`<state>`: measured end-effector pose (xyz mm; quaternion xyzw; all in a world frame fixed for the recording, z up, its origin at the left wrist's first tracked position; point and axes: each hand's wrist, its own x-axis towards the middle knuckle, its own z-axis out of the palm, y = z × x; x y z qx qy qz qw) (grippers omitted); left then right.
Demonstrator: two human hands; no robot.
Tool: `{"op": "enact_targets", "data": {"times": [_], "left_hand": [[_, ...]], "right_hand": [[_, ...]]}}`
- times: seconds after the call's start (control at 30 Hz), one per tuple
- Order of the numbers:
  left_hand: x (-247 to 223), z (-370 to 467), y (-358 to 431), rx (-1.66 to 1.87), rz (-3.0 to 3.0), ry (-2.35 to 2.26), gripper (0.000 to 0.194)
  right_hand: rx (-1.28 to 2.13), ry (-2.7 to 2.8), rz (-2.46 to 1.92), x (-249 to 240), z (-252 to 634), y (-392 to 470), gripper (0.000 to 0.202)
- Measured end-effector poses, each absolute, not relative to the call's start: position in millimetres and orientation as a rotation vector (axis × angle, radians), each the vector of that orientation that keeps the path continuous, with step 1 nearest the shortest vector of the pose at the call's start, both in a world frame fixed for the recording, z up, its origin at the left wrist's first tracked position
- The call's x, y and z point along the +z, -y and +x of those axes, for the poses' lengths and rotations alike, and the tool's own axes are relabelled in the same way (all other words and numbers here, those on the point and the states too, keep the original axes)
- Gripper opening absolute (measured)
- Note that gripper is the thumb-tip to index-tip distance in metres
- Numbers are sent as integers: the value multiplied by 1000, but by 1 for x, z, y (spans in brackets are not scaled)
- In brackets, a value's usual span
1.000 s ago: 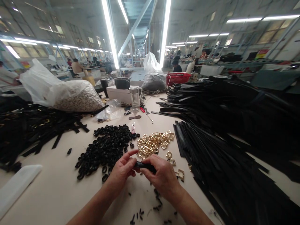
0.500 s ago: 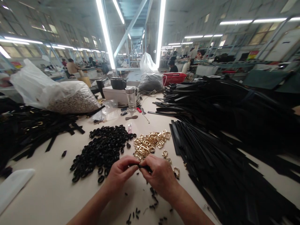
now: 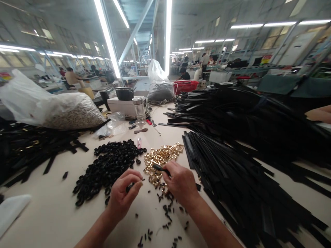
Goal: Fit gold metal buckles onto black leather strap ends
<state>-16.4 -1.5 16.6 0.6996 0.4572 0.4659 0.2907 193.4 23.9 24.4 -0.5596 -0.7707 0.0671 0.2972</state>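
My right hand [image 3: 179,182] is closed on a narrow black strap [image 3: 158,167], whose tip sticks out past the fingers above a heap of gold buckles [image 3: 165,153]. My left hand [image 3: 124,193] is apart from it, fingers curled and pinched. A small black piece [image 3: 130,187] shows inside its curl, and a tiny dark bit is at the fingertips; their kind is unclear. Beside the left hand lies a pile of black loops [image 3: 111,163]. Below the hands are scattered small black scraps [image 3: 168,210].
Long black straps [image 3: 222,172] cover the right side. More straps [image 3: 23,148] and a filled plastic bag [image 3: 73,108] lie left. Farther back stand a glass bottle [image 3: 139,112], a black pot [image 3: 124,93] and a red basket [image 3: 186,86]. Another person's hand [image 3: 319,113] shows far right.
My hands were together on a dark piece and have separated. The right hand has moved slightly forward with the strap, the left back and left. The view has turned slightly right.
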Motion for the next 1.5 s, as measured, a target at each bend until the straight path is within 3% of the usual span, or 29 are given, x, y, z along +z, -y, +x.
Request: {"op": "enact_targets", "data": {"times": [0.1,0.3,0.43,0.53,0.9,1.07,1.23,1.5], "left_hand": [[12,-19,-1,1217,1684,-1115,33],[4,-13,-14,1227,1131,-1176,32],[5,-10,-14,1157,1063,-1160,24],[4,-9,-12,1167,999,-1140,23],[7,-11,-13,1170,1050,-1152,23],[25,-43,-42,1158,1420,-1395,20],[38,-56,-84,712,2230,-1584,8],[30,-40,-109,556,2345,-1537,10]], "right_hand": [[181,1984,-1464,26,203,-29,6],[345,2114,-1245,26,190,-19,3],[411,2165,-1196,22,181,-13,2],[433,2172,-1144,19,178,-13,12],[206,2177,-1158,17,188,-20,19],[84,2057,-1281,21,210,-30,16],[39,2031,-1310,19,215,-35,14],[71,2038,-1332,13,207,-35,13]]}}
